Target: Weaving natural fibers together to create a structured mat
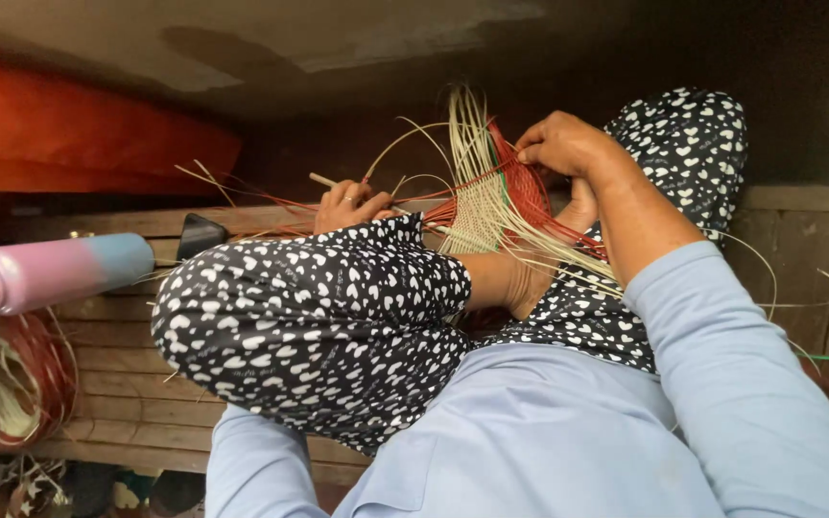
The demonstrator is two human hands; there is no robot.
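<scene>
Head view: the left hand [349,204], part-hidden behind the raised knee [309,317], closes its fingers on loose cane strands [405,144]. The right hand [563,144] pinches the rim of the red-and-natural woven panel [491,206], which rests between both hands above the foot [520,283]; the fingertips are obscured by strands.

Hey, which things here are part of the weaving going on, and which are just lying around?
In use: woven panel, loose cream strips, red strips, left hand, right hand.
Lying about: pink-and-blue bottle, coiled strip bundle, black object.
</scene>
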